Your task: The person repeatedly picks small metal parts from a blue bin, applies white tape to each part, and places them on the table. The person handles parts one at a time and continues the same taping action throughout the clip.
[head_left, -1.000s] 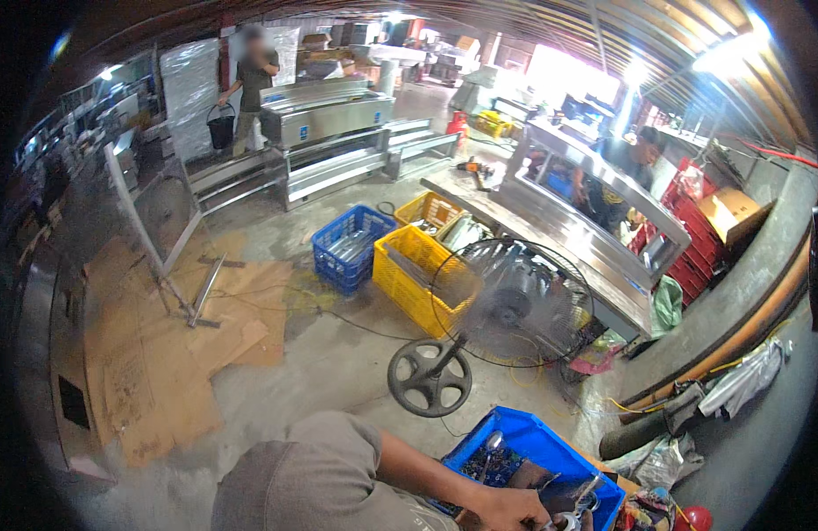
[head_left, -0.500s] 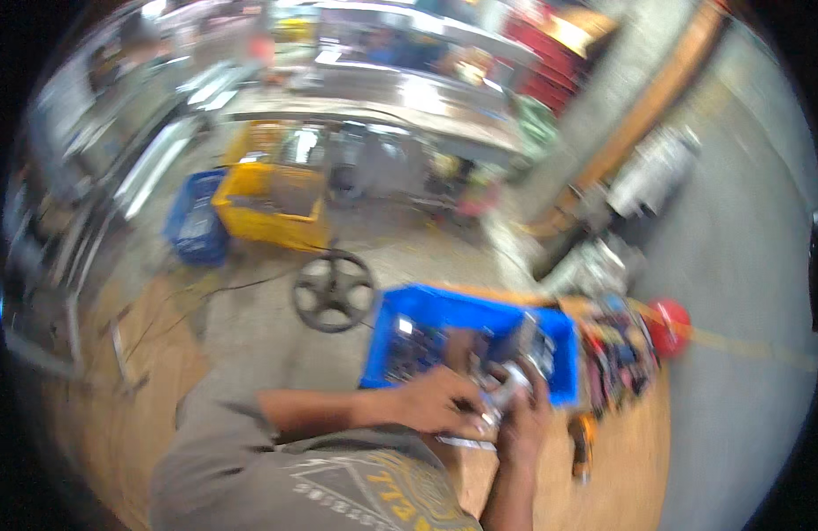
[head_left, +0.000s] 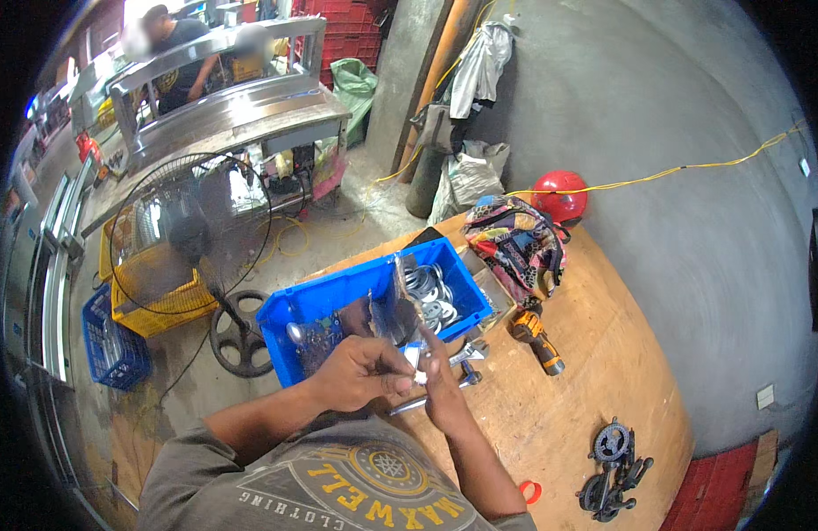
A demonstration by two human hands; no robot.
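Left hand [head_left: 360, 372] and right hand [head_left: 444, 389]: fingers clamped together on clear plastic bag [head_left: 400, 305], over blue crate [head_left: 338, 296] at bench [head_left: 604, 354] left edge.

This is a metal workshop with bare concrete walls and floor. Just beyond the left hand [head_left: 360, 372] and right hand [head_left: 444, 389] sits a blue bin [head_left: 338, 301] of steel washers and hardware on a plywood bench [head_left: 586, 372]. A cordless drill [head_left: 535, 338] lies just right of the hands, and black cast gear parts [head_left: 611, 469] lie further right, near the bench edge. Left of the hands and beyond the bench stands a pedestal fan [head_left: 192, 234], with yellow and blue crates [head_left: 139, 301] past it. Far ahead are stainless steel counters [head_left: 241, 111], where another person works, and stacked red crates [head_left: 338, 26].
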